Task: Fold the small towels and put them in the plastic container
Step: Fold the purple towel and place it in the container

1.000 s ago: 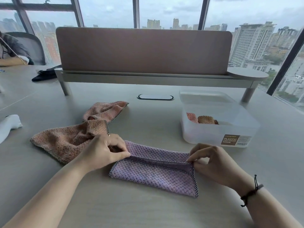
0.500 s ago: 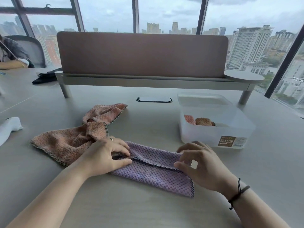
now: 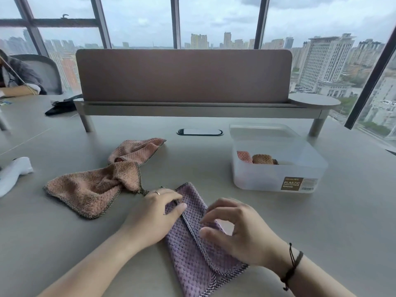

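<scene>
- Head view: a purple towel (image 3: 194, 249), a waffle-textured cloth with a dark-and-white stitched hem, lies folded into a long strip on the smooth grey table (image 3: 321, 232), running from beside the left hand down toward the near edge.
- The left hand (image 3: 157, 213) lies on the strip's far end, thumb and fingers closed on the cloth there; a ring shows on one finger.
- The right hand (image 3: 242, 229) is over the strip's middle, fingers curled and spread apart, thumb held away from them; the fingertips reach down at the fold, but I cannot tell whether they pinch it. A dark cord bracelet (image 3: 292, 266) circles that wrist.
- A peach towel (image 3: 94, 189) of fluffy pile with a speckled dark hem lies crumpled and twisted to the left of the purple one, its near corner just beside the left hand.
- The plastic container (image 3: 276, 176), a frosted translucent rectangular tub with rounded corners and a brown label, stands to the right, apart from the hands. Inside it, folded towels (image 3: 256, 157), one pink and one tan, sit against the left wall.
- A padded brown divider panel (image 3: 184, 76) on a grey shelf with round legs crosses the far side of the table.
- A soft white object (image 3: 12, 174) lies at the left edge.
</scene>
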### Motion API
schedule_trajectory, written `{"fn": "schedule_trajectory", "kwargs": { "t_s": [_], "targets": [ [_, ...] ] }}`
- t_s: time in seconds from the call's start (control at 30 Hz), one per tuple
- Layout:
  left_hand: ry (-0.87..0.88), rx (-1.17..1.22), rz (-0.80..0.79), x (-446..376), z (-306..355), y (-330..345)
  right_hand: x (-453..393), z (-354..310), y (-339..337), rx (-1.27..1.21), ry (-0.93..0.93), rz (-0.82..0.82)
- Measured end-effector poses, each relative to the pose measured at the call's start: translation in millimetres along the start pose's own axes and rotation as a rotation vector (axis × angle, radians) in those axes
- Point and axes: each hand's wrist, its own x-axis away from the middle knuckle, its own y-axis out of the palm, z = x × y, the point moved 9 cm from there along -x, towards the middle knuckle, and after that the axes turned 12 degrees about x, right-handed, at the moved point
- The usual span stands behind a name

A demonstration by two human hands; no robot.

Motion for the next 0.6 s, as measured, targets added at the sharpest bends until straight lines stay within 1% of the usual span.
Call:
{"fn": "schedule_trajectory", "kwargs": {
  "t_s": [0.03, 0.1, 0.17, 0.3, 0.47, 0.6],
  "targets": [
    [-0.027, -0.060, -0.106, 3, -1, 13, -3, -2, 8, 0.095, -0.026, -0.055],
    [-0.075, -0.194, -0.307, 9, -4, 34, -4, -6, 32, 0.222, -0.074, -0.222],
    [-0.097, -0.251, -0.413, 12, -5, 43, -1, -8, 48, 0.287, -0.083, -0.347],
    [-0.070, -0.302, -0.507, 2, -11, 49, 2, -2, 54, 0.331, -0.019, -0.401],
    [0.010, -0.350, -0.602, -14, -18, 55, 9, 3, 56, 0.368, 0.106, -0.392],
    [0.039, -0.347, -0.581, -16, -20, 54, 13, 8, 53, 0.388, 0.187, -0.378]
  ]
}}
